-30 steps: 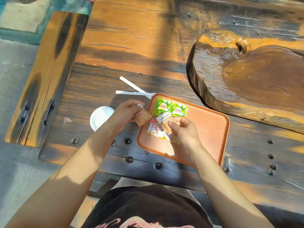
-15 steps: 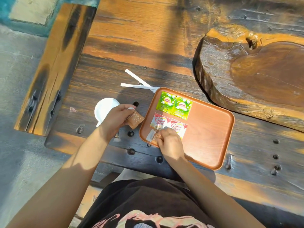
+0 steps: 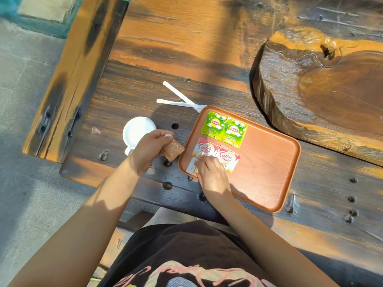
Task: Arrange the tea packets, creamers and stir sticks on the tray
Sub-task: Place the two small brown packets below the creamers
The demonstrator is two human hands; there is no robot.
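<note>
An orange-brown tray [image 3: 267, 172] lies on the dark wooden table. Two green tea packets [image 3: 223, 129] sit side by side at its far left corner. Below them lie two red-and-white creamer packets [image 3: 219, 157]. My right hand [image 3: 211, 175] presses a small white-and-brown packet [image 3: 191, 165] flat on the tray's near left corner. My left hand [image 3: 149, 150] hovers just left of the tray, shut on a brown speckled packet [image 3: 174, 151]. Two white stir sticks [image 3: 180, 100] lie crossed on the table beyond the tray's far left corner.
A white cup [image 3: 137, 131] stands left of the tray, partly behind my left hand. A thick carved wooden slab [image 3: 323, 90] fills the table's far right. A wooden bench [image 3: 70, 77] runs along the left. The table's front edge is near my body.
My right hand has lowered the small packet from above the creamers onto the tray's near left corner, uncovering both creamers. My left hand still holds the brown packet beside the tray.
</note>
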